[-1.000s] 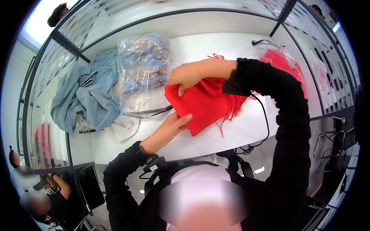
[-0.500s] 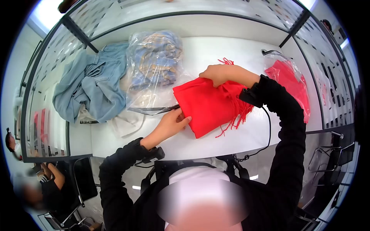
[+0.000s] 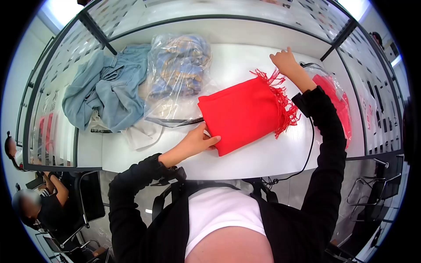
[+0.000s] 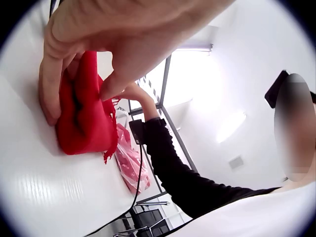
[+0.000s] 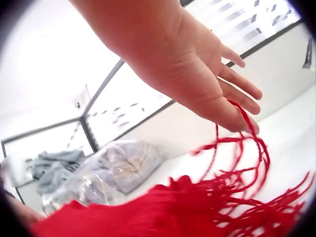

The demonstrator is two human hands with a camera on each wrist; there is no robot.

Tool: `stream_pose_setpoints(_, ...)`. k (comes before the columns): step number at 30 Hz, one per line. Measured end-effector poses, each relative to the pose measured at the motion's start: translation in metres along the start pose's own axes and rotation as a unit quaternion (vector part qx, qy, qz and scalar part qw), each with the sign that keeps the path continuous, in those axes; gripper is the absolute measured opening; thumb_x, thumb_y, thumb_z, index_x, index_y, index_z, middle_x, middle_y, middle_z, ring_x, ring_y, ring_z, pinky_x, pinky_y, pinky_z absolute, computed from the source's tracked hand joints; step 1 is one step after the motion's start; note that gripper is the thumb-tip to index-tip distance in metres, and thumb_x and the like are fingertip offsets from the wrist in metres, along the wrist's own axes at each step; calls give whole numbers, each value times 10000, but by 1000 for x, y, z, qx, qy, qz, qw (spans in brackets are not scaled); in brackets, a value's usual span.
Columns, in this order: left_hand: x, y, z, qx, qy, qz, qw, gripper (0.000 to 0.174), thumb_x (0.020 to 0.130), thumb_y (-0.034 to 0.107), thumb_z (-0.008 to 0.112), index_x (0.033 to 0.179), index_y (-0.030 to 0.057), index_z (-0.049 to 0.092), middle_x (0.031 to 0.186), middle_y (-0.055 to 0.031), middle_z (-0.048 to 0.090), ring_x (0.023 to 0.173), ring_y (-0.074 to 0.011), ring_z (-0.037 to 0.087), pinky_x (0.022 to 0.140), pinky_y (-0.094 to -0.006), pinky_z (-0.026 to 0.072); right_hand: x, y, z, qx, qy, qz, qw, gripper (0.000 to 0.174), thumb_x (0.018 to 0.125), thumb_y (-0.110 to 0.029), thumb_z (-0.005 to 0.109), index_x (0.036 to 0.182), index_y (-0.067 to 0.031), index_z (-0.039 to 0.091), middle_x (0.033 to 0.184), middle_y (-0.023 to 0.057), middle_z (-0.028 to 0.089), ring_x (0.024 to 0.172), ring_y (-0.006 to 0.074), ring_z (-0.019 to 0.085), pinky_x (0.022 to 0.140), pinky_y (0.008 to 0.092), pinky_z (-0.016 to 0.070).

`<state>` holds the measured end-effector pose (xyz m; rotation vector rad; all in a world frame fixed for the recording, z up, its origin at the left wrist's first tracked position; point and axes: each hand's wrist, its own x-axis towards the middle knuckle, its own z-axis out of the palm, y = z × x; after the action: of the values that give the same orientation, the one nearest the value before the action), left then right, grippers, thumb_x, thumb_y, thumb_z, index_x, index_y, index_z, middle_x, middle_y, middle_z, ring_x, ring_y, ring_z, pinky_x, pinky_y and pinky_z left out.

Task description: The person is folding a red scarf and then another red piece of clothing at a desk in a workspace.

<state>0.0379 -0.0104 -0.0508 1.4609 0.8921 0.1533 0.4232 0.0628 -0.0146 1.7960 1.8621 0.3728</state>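
A folded red scarf [image 3: 245, 115] with a fringe [image 3: 285, 109] along its right end lies on the white table. My left hand [image 3: 194, 142] grips its lower left corner, thumb on top and fingers along the folded edge; the left wrist view shows the folded layers [image 4: 84, 116] between thumb and fingers. Beyond the fringe, my right hand [image 3: 286, 62] is raised with its fingers extended and spread. In the right wrist view, a few looped red strands [image 5: 261, 148] lie against the thumb side of that hand [image 5: 202, 79].
Left of the scarf lie a clear plastic bag [image 3: 177, 70] with blue plaid cloth and a light-blue denim garment [image 3: 107, 90]. Another bag with a pinkish-red item [image 3: 335, 103] lies far right. A black cable [image 3: 310, 149] runs from the right wrist over the table [image 3: 263, 158].
The right hand has left the scarf's top and moved right and away, past the fringe, its fingers spreading. The scarf lies flatter and further right in view. The left hand stays at its corner.
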Motion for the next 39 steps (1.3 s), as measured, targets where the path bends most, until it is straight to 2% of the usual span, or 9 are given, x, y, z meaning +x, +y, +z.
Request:
stream_pose_setpoints(7,0,4,9,-300,99,-77,946,507,826,221,655,1161,-60,399,1059,-138,556,997,-182,553,829,-319,484,-46,-24,-53,233,57,-133,962,398,716,-235,672,1047,-55,543,905,156,606,846,328,575,746,403,456)
stream_pose_setpoints(9,5,2,10,-331,14,-68,941,508,833,234,645,1192,-36,408,1103,-114,549,1030,-180,535,872,-339,454,-75,-49,-56,277,54,-163,945,390,749,-228,641,1078,-46,538,969,154,606,881,325,573,781,389,452)
stream_pose_setpoints(18,22,35,42,-361,-107,-73,923,491,851,264,611,1256,67,415,1184,-74,529,1084,-195,527,853,-384,466,-150,-58,-31,531,110,-54,838,411,765,-173,657,1128,-34,522,1067,135,584,915,270,576,824,339,454)
stream_pose_setpoints(23,30,84,32,-358,-111,-93,922,431,861,249,600,1225,78,445,1218,-47,523,1098,-175,523,900,-372,458,-159,-44,-15,512,110,-9,852,364,777,-180,645,1096,-43,538,1040,134,589,907,271,580,805,341,461)
stream_pose_setpoints(26,36,141,-19,-376,-64,29,924,299,874,200,579,1133,65,512,1058,-49,603,936,-142,594,802,-313,507,-157,-46,-16,527,80,-29,846,362,777,-177,659,1088,-30,545,1019,127,600,875,256,588,784,337,470)
stream_pose_setpoints(28,13,185,-77,-380,-106,248,885,377,872,233,583,1200,71,491,1123,-52,572,1012,-163,553,876,-305,454,-156,-49,-17,538,67,-47,839,362,784,-190,665,1085,-24,550,1009,120,607,852,241,596,764,333,478)
stream_pose_setpoints(32,-65,254,-247,-457,-109,669,576,391,908,348,504,1227,124,478,1139,-69,572,1032,-173,553,885,-307,416,-156,-52,-26,555,66,-58,827,345,811,-264,637,1061,-42,551,1001,119,607,865,243,589,759,333,472)
stream_pose_setpoints(34,-106,257,-242,-453,-93,745,482,376,899,376,492,1190,137,493,1094,-74,592,996,-222,575,840,-340,450,-156,-55,-23,562,53,-69,822,354,804,-268,643,1060,-42,551,995,118,611,862,242,590,754,334,471)
stream_pose_setpoints(39,-112,213,-229,-390,-43,742,543,367,857,321,534,1151,105,487,1081,-71,593,880,-194,595,717,-268,482,-137,-59,-14,537,10,-89,839,356,804,-286,641,1060,-56,550,966,121,617,860,248,594,741,338,470)
